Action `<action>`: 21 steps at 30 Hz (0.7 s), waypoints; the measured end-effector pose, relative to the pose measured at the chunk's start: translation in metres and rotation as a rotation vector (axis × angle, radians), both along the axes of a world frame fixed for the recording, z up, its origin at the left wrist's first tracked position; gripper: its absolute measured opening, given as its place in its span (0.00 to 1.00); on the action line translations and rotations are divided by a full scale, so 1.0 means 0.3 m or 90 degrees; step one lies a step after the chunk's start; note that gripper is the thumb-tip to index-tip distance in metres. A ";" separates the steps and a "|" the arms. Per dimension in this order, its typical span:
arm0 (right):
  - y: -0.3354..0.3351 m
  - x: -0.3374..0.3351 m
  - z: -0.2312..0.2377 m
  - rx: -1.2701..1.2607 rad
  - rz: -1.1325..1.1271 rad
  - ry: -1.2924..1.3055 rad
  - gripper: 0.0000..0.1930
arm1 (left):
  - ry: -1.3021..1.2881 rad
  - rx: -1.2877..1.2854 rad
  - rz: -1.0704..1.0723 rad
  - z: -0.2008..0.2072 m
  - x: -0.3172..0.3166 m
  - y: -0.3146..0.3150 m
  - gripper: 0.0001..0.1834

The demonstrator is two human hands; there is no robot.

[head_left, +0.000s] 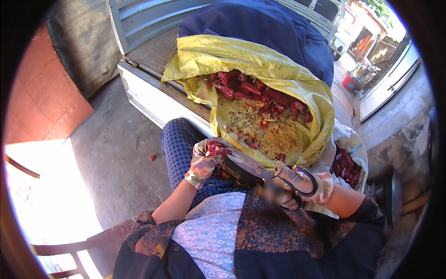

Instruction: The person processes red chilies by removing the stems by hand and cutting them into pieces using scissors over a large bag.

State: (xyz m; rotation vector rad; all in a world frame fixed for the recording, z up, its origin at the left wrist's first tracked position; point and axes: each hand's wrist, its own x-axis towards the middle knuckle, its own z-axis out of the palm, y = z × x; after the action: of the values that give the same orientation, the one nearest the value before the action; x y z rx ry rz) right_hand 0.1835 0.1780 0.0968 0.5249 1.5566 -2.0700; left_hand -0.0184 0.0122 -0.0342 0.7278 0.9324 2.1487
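Note:
My left hand (204,162), in a camouflage-patterned glove, is closed around dried red chili peppers (217,149). They are held over the near rim of a dark, shallow pan (246,165) at my lap. My right hand (320,186), gloved alike, grips scissors (310,180) with large black handle loops. Their blades are hard to make out. In front of me a yellow woven sack (209,53) lies open, with red chili peppers (251,88) at its back. Yellowish seeds (278,135) and pepper bits are spread over its near part.
The sack rests on a white truck bed (144,100), before a dark blue cloth (260,28). A pale sack (357,149) at the right holds more dark red peppers. A rusty reddish panel (44,93) stands at the left. Farther back is a red bucket (349,82).

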 end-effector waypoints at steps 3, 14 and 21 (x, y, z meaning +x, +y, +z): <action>-0.033 -0.008 -0.004 -0.044 -0.003 0.018 0.29 | -0.062 0.001 0.058 0.021 0.025 -0.001 0.17; -0.064 -0.042 -0.059 0.006 -0.030 0.051 0.30 | -0.253 -0.015 0.063 -0.007 0.031 0.036 0.11; -0.069 -0.050 -0.184 -0.054 -0.061 0.044 0.38 | -0.490 0.048 -0.036 0.049 0.046 0.050 0.05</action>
State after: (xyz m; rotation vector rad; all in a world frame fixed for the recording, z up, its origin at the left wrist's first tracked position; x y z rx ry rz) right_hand 0.1686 0.1572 0.0417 0.5119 1.5015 -2.2371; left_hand -0.0046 0.0271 -0.0196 -0.0714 0.4103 2.1472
